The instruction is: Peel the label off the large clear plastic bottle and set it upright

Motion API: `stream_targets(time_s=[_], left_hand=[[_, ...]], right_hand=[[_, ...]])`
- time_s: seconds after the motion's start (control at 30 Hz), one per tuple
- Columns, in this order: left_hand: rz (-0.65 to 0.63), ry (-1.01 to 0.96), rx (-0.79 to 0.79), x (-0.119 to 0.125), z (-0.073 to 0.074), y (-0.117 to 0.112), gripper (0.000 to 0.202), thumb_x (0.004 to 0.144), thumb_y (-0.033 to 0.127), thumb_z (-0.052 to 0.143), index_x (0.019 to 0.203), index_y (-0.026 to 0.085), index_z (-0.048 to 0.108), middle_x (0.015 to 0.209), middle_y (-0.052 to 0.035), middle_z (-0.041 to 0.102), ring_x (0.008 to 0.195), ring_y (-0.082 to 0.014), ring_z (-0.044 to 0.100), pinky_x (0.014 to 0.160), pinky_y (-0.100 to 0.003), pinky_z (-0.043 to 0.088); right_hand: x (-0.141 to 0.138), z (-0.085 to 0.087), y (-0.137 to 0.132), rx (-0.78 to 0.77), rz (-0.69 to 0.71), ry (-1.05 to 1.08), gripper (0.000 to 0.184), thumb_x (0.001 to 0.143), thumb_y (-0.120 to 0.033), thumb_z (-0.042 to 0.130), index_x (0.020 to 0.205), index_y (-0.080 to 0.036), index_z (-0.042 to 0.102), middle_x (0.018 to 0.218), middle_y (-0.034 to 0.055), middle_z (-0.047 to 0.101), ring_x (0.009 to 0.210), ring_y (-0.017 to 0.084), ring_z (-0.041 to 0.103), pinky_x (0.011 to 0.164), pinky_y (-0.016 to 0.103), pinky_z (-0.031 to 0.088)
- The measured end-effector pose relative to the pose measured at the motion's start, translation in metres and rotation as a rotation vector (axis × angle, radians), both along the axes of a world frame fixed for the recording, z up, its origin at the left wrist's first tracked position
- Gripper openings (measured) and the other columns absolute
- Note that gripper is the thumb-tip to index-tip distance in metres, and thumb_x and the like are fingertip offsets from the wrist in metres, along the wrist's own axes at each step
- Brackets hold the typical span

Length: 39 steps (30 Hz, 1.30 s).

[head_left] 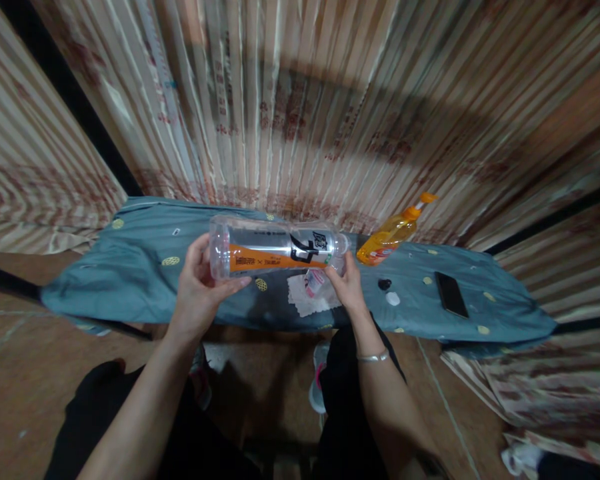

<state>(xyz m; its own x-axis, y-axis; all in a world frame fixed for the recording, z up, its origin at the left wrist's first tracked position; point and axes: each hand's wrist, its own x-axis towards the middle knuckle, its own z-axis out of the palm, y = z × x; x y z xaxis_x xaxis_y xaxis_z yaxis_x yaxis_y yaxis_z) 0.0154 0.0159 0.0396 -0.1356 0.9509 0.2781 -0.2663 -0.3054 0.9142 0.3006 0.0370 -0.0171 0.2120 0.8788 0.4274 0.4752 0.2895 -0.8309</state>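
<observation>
A clear plastic drink bottle (275, 250) with a silver and orange label lies level in the air above the covered table. My left hand (200, 287) grips its base end at the left, thumb along the near side. At the right, the fingers of my right hand (347, 277) close around the neck end. Below the bottle, a small clear container with a pink part (314, 283) rests on a white tissue (303, 305), partly hidden by the bottle and my right hand.
A teal patterned cloth (145, 267) covers the narrow table. To the right stand an orange soap bottle (387, 239), a small black piece (385, 284), a white disc (393, 299) and a black phone (451, 294). Striped curtains (305, 120) hang behind; dark poles flank the table.
</observation>
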Motion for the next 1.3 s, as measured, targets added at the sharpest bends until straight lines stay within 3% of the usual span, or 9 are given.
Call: stream_targets(time_s=[0.37, 0.63, 1.07, 1.3], left_hand=[[0.002, -0.005, 0.008, 0.0003, -0.0007, 0.0011, 0.079, 0.047, 0.023, 0.098, 0.116, 0.027, 0.060, 0.108, -0.0003, 0.073, 0.100, -0.0269, 0.074, 0.078, -0.037, 0.068], [-0.007, 0.018, -0.028, 0.0000, 0.0025, -0.0028, 0.082, 0.050, 0.025, 0.097, 0.122, 0.025, 0.057, 0.114, 0.0017, 0.072, 0.112, -0.0308, 0.069, 0.091, -0.044, 0.063], [-0.008, -0.013, 0.004, -0.0001, -0.0018, 0.0004, 0.080, 0.047, 0.022, 0.099, 0.116, 0.025, 0.059, 0.119, -0.0035, 0.071, 0.111, -0.0322, 0.070, 0.078, -0.041, 0.068], [-0.025, -0.002, 0.028, -0.0008, -0.0013, 0.0010, 0.079, 0.050, 0.020, 0.098, 0.117, 0.026, 0.058, 0.121, -0.0034, 0.070, 0.111, -0.0309, 0.070, 0.081, -0.042, 0.068]], right_hand=[[0.0005, -0.0009, 0.0010, 0.003, -0.006, -0.005, 0.049, 0.080, -0.042, 0.065, 0.122, -0.020, 0.058, 0.108, 0.0082, 0.070, 0.102, 0.027, 0.065, 0.094, 0.042, 0.051], [-0.0009, 0.0022, -0.0004, -0.012, -0.011, 0.010, 0.048, 0.079, -0.041, 0.066, 0.121, -0.019, 0.059, 0.110, 0.0088, 0.071, 0.101, 0.027, 0.066, 0.093, 0.042, 0.052], [0.0002, -0.0011, 0.0019, 0.024, 0.000, 0.007, 0.045, 0.080, -0.043, 0.067, 0.117, -0.020, 0.058, 0.105, 0.0074, 0.070, 0.096, 0.025, 0.064, 0.090, 0.039, 0.050], [-0.0010, 0.0004, 0.0015, 0.027, 0.012, 0.039, 0.039, 0.079, -0.042, 0.067, 0.111, -0.021, 0.059, 0.103, 0.0065, 0.070, 0.090, 0.024, 0.065, 0.085, 0.038, 0.052]])
